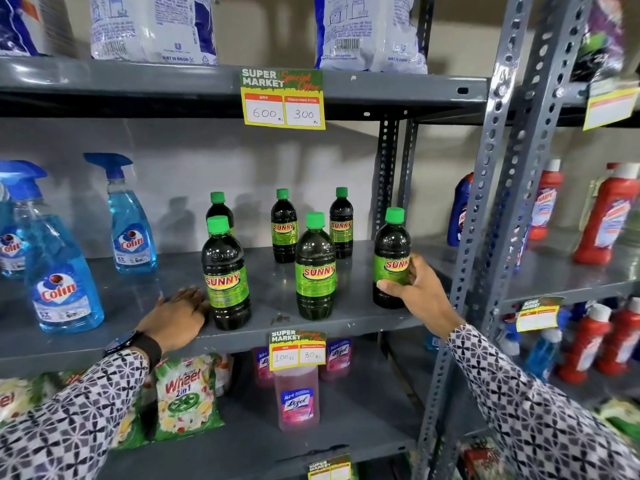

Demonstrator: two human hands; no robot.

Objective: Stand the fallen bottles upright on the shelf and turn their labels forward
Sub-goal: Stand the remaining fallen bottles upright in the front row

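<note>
The Sunny bottle (391, 258) at the right end of the middle shelf (346, 320) stands upright, its label angled slightly left. The right hand (420, 292) wraps its lower body; a small twist in place, base kept flat on the shelf, should square the label forward. The left hand (176, 315) rests open, flat beside the near-left Sunny bottle (225, 275). Blue Colin spray bottles (64, 275) stand further left.

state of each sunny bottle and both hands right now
front left Sunny bottle: upright, label forward
front middle Sunny bottle: upright, label forward
front right Sunny bottle: upright, label partly forward, gripped
back left Sunny bottle: upright, label hidden
back middle Sunny bottle: upright, label forward
back right Sunny bottle: upright, label forward
left hand: flat on shelf, beside front left bottle
right hand: wrapped around front right bottle
</note>
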